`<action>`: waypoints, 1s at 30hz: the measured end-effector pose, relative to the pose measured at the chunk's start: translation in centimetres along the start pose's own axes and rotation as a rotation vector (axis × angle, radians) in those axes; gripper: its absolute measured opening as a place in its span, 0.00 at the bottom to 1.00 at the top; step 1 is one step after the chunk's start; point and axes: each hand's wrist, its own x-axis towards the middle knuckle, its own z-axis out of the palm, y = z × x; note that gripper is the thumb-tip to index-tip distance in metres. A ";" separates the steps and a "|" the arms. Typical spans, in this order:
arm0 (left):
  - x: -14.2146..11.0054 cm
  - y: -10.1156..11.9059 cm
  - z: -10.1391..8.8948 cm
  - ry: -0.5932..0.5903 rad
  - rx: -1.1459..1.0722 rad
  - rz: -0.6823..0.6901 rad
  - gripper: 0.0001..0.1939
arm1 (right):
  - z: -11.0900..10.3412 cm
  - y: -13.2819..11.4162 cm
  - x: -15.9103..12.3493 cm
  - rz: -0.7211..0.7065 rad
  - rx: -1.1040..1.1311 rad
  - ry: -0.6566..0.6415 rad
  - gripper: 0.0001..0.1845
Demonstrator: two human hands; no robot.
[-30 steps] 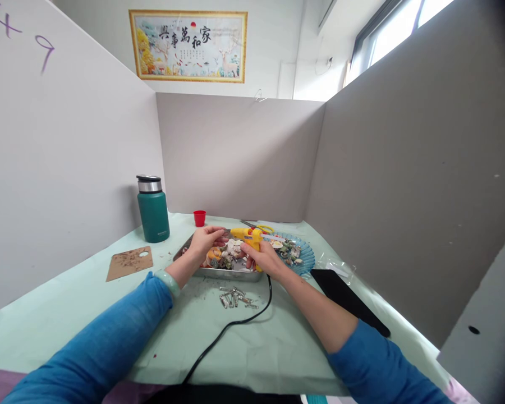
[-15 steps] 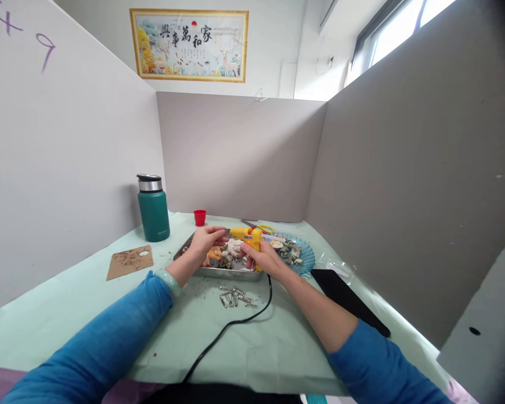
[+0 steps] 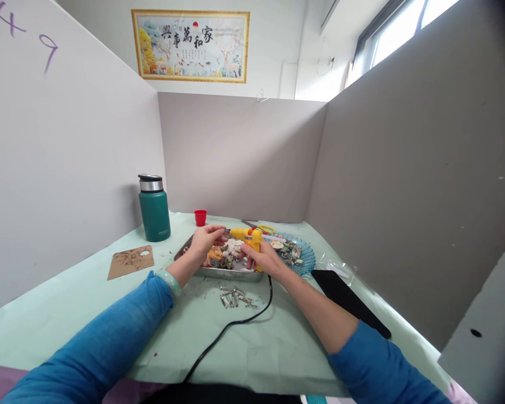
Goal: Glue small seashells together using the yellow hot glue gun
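Note:
My right hand (image 3: 261, 257) is wrapped round the handle of a yellow hot glue gun (image 3: 248, 234), with a whitish glue stick (image 3: 273, 238) poking out of its back end. The gun's nozzle points left, at the fingertips of my left hand (image 3: 208, 242). Those fingers are pinched together; what they hold is too small to make out. Both hands are above a metal tray (image 3: 231, 275) full of fabric flowers and decorations (image 3: 223, 259). A black cord (image 3: 231, 324) runs from the gun towards the table's front edge.
Several small metal clips (image 3: 235, 297) lie in front of the tray. A blue plate (image 3: 309, 259) with small decorations, scissors (image 3: 266, 228) and a black flat object (image 3: 349, 303) are to the right. On the left are a green bottle (image 3: 154, 216), a red cup (image 3: 200, 217) and brown cardboard (image 3: 128, 264).

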 end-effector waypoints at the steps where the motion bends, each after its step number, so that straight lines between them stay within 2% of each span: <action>1: 0.0 0.0 0.0 0.003 0.000 0.003 0.14 | 0.0 0.1 0.0 -0.002 0.000 0.004 0.26; 7: -0.1 0.1 0.1 0.033 -0.004 0.010 0.17 | 0.1 -0.1 0.0 0.006 0.024 0.017 0.25; 19: 0.6 -0.6 -0.3 -0.009 0.036 0.026 0.18 | 0.1 0.3 0.1 -0.021 0.024 0.009 0.26; 30: 0.2 -0.2 -0.2 0.027 0.021 0.028 0.16 | 0.1 -0.2 0.0 0.008 0.026 0.017 0.25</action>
